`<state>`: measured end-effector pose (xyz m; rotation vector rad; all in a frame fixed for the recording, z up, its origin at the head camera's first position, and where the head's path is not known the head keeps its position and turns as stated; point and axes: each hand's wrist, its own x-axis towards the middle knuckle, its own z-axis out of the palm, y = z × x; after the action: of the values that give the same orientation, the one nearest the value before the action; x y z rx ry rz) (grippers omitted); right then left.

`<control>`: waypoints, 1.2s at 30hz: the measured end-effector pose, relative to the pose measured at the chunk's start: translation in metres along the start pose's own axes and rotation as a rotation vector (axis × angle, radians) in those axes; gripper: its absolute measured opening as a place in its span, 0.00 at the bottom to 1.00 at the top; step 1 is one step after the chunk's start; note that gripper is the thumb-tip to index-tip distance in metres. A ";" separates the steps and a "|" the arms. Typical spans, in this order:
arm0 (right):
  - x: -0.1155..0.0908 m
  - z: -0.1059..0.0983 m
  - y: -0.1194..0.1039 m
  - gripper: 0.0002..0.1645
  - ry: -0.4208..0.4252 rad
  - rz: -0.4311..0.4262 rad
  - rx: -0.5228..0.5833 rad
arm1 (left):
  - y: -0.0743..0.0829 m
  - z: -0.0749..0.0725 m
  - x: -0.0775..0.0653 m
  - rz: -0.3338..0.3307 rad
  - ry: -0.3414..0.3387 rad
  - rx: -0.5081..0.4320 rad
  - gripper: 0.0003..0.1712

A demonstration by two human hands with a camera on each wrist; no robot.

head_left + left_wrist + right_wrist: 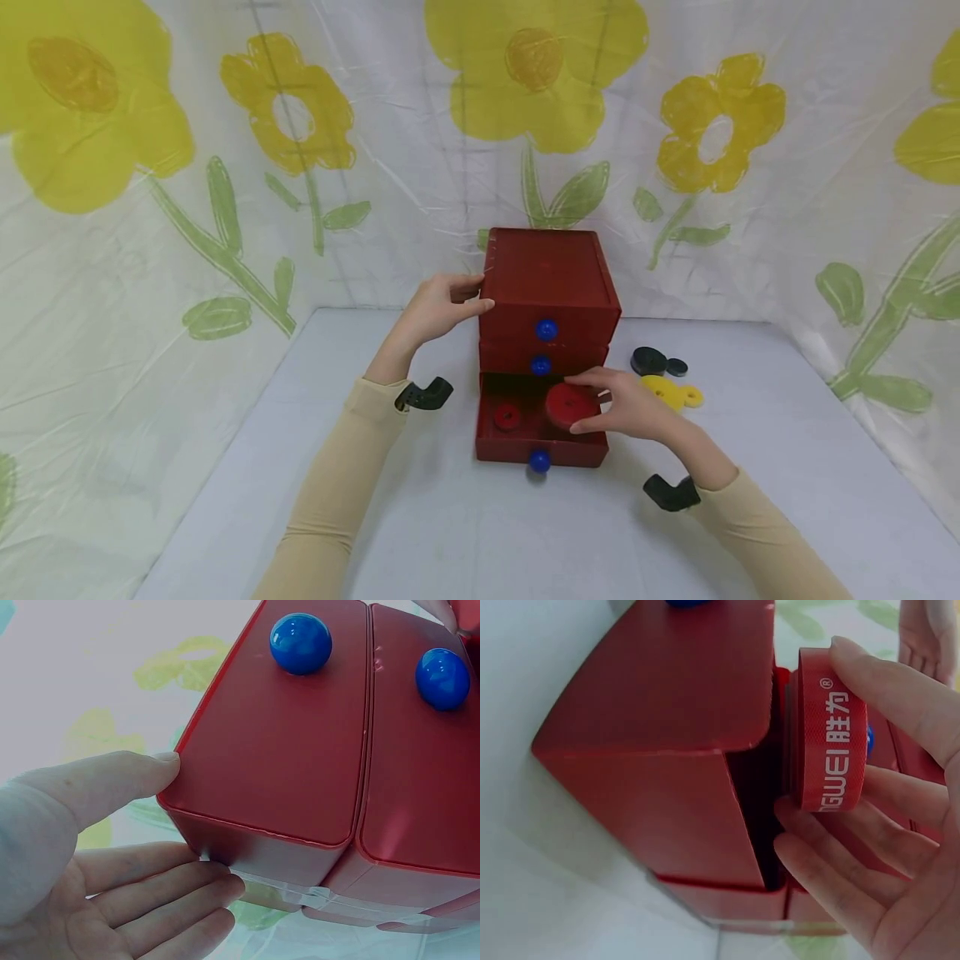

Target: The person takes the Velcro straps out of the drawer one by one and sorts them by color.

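Note:
A dark red chest of drawers [547, 267] with blue round knobs stands near the back of the table, its bottom drawer [498, 450] pulled out. Over that drawer's right half, my right hand [626, 404] grips a large red roll [570, 406] between thumb and fingers. White lettering runs round the roll's side in the right wrist view. A smaller red roll [507, 417] lies in the drawer's left half. My left hand [442, 308] touches the chest's upper left side; in the left wrist view the thumb meets the front edge and the fingers extend along the side.
Right of the chest lie a large black roll [648, 361], a small black roll [677, 367], a large yellow roll [663, 390] and a small yellow roll [692, 396]. A flower-patterned sheet [405, 150] hangs behind the white table [420, 517].

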<state>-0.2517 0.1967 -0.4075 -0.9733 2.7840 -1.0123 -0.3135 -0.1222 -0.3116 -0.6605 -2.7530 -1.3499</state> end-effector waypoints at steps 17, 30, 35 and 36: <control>-0.023 -0.018 0.009 0.39 0.103 0.024 -0.025 | 0.001 0.000 -0.001 -0.002 0.002 0.005 0.35; -0.045 -0.034 0.017 0.40 0.147 0.085 -0.004 | 0.000 0.000 -0.001 0.000 0.004 0.002 0.35; -0.052 -0.038 0.024 0.40 0.160 0.110 -0.026 | 0.000 0.001 -0.001 -0.002 0.002 -0.002 0.35; -0.053 -0.038 0.026 0.40 0.163 0.116 -0.031 | 0.000 0.001 -0.001 -0.001 0.002 -0.003 0.35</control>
<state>-0.2316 0.2638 -0.4020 -0.7536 2.9546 -1.0821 -0.3124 -0.1220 -0.3120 -0.6572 -2.7514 -1.3538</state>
